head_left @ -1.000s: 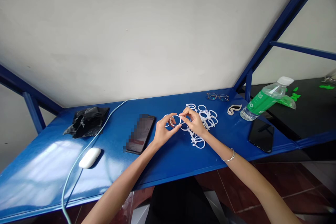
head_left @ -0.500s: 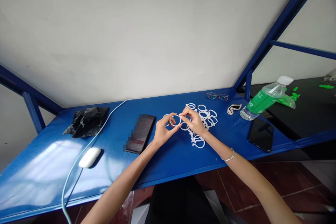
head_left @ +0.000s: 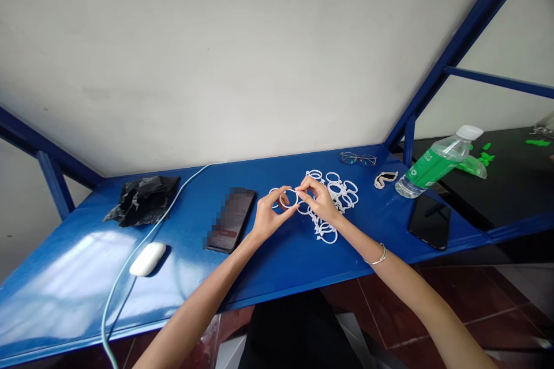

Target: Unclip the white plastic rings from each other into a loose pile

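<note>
A thin white ring (head_left: pixel 282 204) is held up between my two hands over the middle of the blue table. My left hand (head_left: pixel 270 213) grips its left side, with thumb and fingers curved around it. The fingertips of my right hand (head_left: pixel 318 199) pinch the ring's upper right edge. Another white ring shows partly behind my left fingers; whether it is joined to the held one, I cannot tell. Under and beside my right hand lies a loose pile of white rings (head_left: pixel 335 189) with small knobs, partly hidden by that hand.
On the blue table (head_left: pixel 277 277) lie a phone (head_left: pixel 231 222), a white earbud case (head_left: pixel 148 259), a black plastic bag (head_left: pixel 142 199) and a pale cable (head_left: pixel 151 233). To the right are glasses (head_left: pixel 358 159), a white-rimmed item (head_left: pixel 385 179), a water bottle (head_left: pixel 437 164) and a second phone (head_left: pixel 430 222).
</note>
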Action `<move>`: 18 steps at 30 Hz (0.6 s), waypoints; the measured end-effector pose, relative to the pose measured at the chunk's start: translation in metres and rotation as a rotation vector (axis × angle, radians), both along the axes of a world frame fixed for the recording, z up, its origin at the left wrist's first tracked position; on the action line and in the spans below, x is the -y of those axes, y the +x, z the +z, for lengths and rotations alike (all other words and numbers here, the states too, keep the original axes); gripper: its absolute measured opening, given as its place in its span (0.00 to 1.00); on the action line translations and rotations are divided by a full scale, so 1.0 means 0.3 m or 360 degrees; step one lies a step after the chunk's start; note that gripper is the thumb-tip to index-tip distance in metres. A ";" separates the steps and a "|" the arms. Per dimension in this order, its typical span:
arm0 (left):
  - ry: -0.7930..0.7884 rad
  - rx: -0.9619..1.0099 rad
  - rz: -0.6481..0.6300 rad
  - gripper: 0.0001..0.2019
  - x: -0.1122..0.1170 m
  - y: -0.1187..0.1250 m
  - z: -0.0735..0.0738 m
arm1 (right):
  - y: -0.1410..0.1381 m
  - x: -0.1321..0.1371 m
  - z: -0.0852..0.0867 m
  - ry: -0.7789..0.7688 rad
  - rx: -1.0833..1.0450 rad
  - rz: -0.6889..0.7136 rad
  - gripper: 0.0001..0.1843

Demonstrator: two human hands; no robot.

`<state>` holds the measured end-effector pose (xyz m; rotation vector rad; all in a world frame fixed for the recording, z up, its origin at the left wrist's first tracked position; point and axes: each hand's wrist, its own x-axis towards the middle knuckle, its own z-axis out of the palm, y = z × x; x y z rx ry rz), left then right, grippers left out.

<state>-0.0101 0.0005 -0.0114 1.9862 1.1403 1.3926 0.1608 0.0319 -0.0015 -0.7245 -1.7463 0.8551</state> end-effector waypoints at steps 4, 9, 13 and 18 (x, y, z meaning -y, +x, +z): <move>-0.0008 0.0001 0.0004 0.18 -0.001 -0.001 0.000 | 0.001 -0.002 -0.003 -0.0016 0.0024 -0.0009 0.11; -0.0005 0.0010 0.0001 0.17 -0.001 -0.001 -0.001 | 0.002 -0.001 -0.002 -0.0018 0.0018 0.0003 0.10; -0.0004 0.0000 -0.0008 0.17 -0.002 -0.001 -0.004 | 0.002 0.001 0.000 -0.0024 0.0050 -0.0017 0.11; -0.0007 0.0000 -0.0001 0.17 -0.003 0.000 -0.006 | -0.001 0.003 -0.004 -0.0016 0.0057 -0.0068 0.11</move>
